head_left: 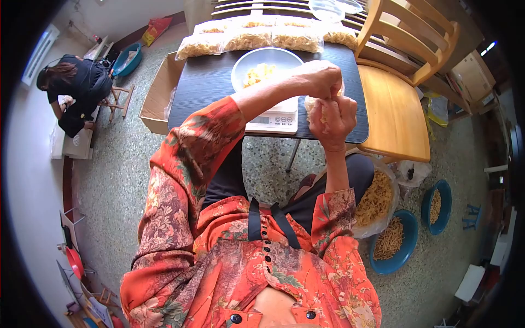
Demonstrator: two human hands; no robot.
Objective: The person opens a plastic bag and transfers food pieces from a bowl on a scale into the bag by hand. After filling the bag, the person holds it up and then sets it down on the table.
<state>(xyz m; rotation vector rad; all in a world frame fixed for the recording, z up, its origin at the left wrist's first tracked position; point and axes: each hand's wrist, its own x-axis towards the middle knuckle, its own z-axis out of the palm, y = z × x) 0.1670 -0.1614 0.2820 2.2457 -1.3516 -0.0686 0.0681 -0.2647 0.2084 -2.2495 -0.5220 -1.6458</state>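
Observation:
My left hand (321,78) reaches across the table from the left, fingers closed. Just below it, my right hand (333,121) is also closed, and the two meet at the top of a clear plastic bag (309,105). Pale pieces show through the bag's side; the hands cover most of it. Left of the hands, a white digital scale (270,124) stands on the dark table (210,79). A translucent bowl (240,71) with orange-yellow dried pieces (258,74) rests on the scale, partly behind my left forearm.
Several filled clear bags (249,39) line the table's back edge. A wooden chair (396,112) stands right, a cardboard box (158,98) left. By my right leg are a lined tub of yellowish pieces (377,199) and blue basins (411,240). Another person (82,82) sits far left.

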